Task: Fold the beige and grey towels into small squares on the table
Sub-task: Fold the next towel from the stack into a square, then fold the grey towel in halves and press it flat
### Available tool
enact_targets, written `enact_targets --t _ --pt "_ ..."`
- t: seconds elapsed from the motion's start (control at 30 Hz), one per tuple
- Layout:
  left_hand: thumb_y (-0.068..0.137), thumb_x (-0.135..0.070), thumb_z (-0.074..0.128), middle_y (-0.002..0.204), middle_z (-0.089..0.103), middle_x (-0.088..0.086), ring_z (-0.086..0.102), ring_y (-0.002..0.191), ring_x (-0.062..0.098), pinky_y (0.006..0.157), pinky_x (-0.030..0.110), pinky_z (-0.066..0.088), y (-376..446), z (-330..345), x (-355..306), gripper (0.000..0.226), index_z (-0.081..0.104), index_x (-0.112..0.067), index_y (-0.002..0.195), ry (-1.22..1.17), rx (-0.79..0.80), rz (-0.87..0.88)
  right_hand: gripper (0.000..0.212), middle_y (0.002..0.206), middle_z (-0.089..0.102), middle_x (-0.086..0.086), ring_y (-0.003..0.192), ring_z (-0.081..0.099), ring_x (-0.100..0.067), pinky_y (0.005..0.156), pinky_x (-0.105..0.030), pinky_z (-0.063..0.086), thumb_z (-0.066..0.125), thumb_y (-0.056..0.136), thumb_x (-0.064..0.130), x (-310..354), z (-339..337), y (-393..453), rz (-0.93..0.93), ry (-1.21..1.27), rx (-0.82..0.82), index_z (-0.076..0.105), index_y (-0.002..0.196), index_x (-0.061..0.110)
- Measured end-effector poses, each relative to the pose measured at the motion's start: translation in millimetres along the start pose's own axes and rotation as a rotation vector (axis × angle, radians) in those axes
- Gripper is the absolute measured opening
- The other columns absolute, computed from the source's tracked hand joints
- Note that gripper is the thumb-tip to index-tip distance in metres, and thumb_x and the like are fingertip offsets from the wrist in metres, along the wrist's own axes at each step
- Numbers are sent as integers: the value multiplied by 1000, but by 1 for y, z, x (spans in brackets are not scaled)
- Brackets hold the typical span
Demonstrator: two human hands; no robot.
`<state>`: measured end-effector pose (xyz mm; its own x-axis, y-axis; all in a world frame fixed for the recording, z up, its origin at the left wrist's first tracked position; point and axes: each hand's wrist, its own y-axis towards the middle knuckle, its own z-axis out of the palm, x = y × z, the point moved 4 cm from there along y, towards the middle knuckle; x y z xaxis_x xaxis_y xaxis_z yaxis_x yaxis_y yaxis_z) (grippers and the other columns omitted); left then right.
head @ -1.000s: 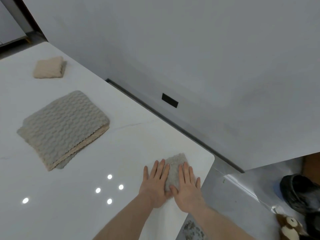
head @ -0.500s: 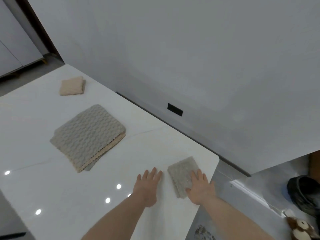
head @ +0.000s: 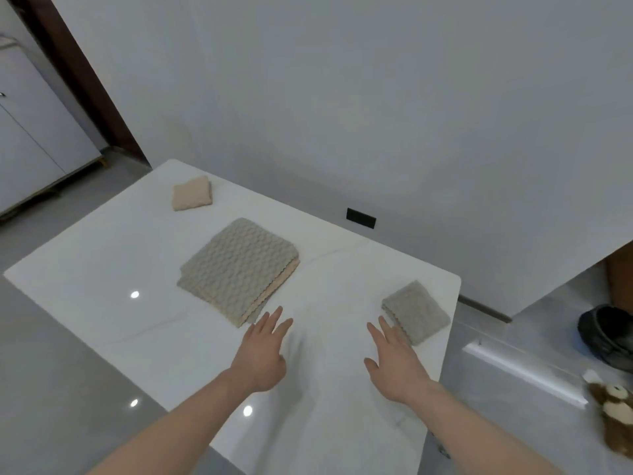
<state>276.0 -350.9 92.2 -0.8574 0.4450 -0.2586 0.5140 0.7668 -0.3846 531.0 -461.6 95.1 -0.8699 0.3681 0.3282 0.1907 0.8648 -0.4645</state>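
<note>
You see a table (head: 342,269) with a white, smooth and glossy top that mirrors the ceiling lamps. The stack of towels (head: 239,269) is matt cloth with a raised wavy weave. The small grey towel (head: 416,311) and the small beige towel (head: 191,197) look soft and matt too.

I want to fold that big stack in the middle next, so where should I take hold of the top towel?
Probably the top towel's near right corner, by the scalloped edges. The layers lie loose there and face the left hand, so come from the near side; the far edge looks like a closed fold.
</note>
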Motion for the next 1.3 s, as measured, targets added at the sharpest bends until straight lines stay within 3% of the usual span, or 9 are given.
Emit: enact_targets --t 0.23,0.57,0.83,1.13,1.3 --pt "92 -16 47 172 -7 -3 -5 159 23 129 40 5 -47 -13 21 77 19 -28 163 -33 -65 -8 69 168 -16 8 156 -8 -20 127 -44 10 41 105 36 43 2 -32 -81 35 -22 2 162 30" --pt "93 -17 47 172 -5 -4 -4 159 21 129 41 7 -103 -12 57 76 20 -31 162 -98 -108 -93 71 168 -17 5 156 -9 -23 127 -45 9 43 105 38 92 34 -54 -131 32 70 2 162 28" --pt "93 -16 46 172 -4 -2 -3 159 22 129 41 8 -88 -48 147 75 21 -29 162 -99 -102 -69 72 169 -14 6 157 -7 -21 127 -44 11 44 104 39 157 37 -34 -78 83 -3 5 162 28" --pt "93 -17 47 172 2 -3 1 159 21 128 36 10 -66 -93 296 73 24 -29 162 -48 -35 -17 73 169 -11 5 157 0 -21 126 -40 15 47 103 39 272 84 3 48 206 -23 7 162 27" --pt "92 -16 48 172 5 -5 3 159 20 128 34 11 -69 -107 330 73 26 -30 161 -71 -42 21 73 169 -10 6 156 3 -19 126 -36 15 47 102 40 309 91 -2 43 205 -66 8 162 27"
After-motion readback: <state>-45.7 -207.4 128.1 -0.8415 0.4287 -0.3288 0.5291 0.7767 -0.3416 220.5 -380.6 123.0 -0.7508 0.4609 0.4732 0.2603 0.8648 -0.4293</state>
